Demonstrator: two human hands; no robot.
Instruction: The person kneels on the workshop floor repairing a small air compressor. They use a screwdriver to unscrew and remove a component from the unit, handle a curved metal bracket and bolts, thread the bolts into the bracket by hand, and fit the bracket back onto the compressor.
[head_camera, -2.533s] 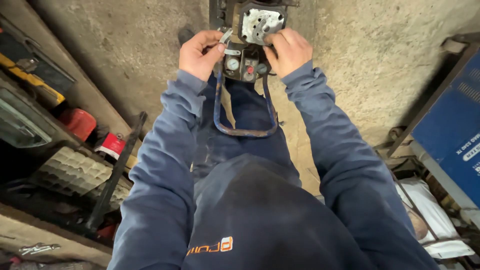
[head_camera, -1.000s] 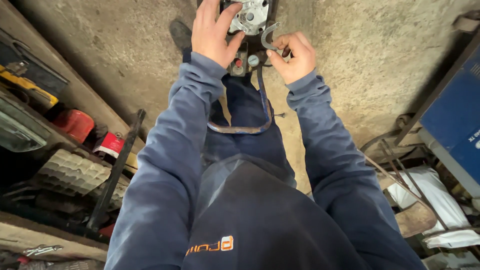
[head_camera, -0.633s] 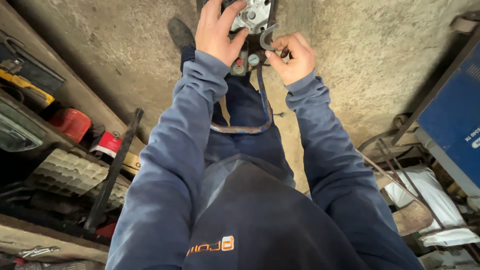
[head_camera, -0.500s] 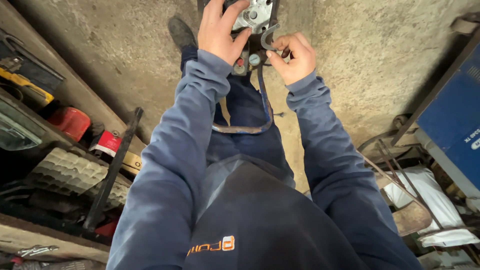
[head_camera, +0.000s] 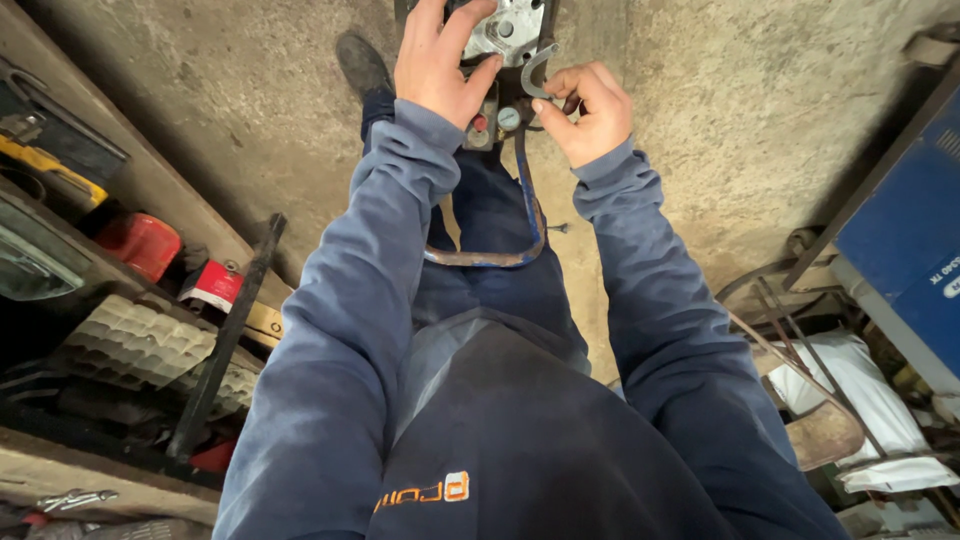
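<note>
A small machine with a grey metal cover plate (head_camera: 512, 22) and round gauges (head_camera: 508, 118) stands in front of me at the top of the view. My left hand (head_camera: 440, 60) lies flat on its top, fingers spread over the plate. My right hand (head_camera: 588, 112) holds an open-ended spanner (head_camera: 534, 70) at the machine's right side, its jaw just below the plate. A curved blue metal handle (head_camera: 500, 255) hangs from the machine down to my legs. My dark shoe (head_camera: 362, 62) rests on the concrete floor.
A shelf on the left carries a red canister (head_camera: 140, 243), a red and white can (head_camera: 212, 285), a pale ribbed part (head_camera: 120, 338) and a black bar (head_camera: 225, 345). A blue machine case (head_camera: 905, 250), rusty rods and white bags (head_camera: 850, 375) stand at the right.
My left hand has moved from the machine's left side up onto its top plate. My right hand has drawn back to the right side and now holds the spanner there.
</note>
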